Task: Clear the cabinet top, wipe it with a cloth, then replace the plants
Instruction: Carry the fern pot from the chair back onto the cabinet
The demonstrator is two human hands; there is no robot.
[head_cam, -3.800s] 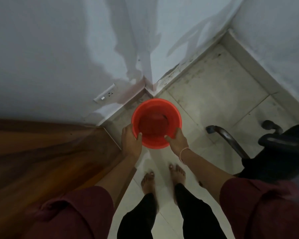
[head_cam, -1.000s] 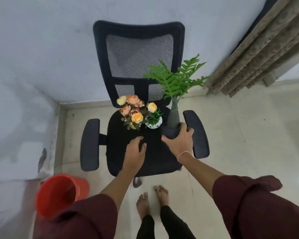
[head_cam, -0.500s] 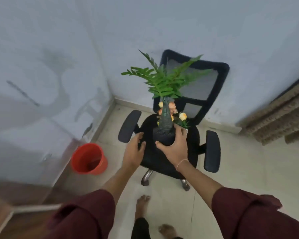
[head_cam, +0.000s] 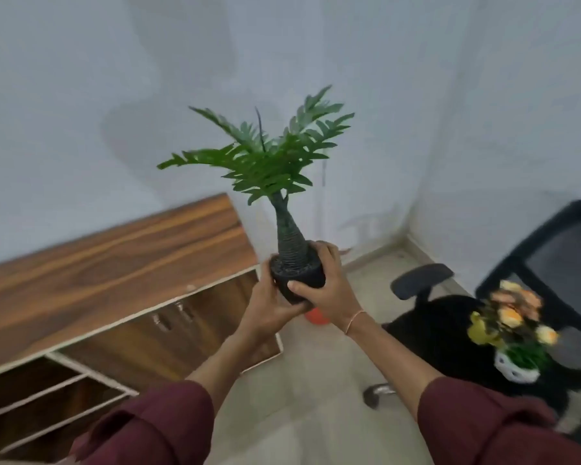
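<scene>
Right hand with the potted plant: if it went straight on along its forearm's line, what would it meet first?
Gripping the potted plant, the right hand would likely meet the end of the cabinet top first; the way looks free until then, though depth is unclear.

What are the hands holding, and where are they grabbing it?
The left hand and right hand both grip the green plant by its black pot.

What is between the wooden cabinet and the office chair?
Head view: the potted palm held by the left hand and right hand, a sliver of red bucket below them, otherwise bare floor.
</scene>
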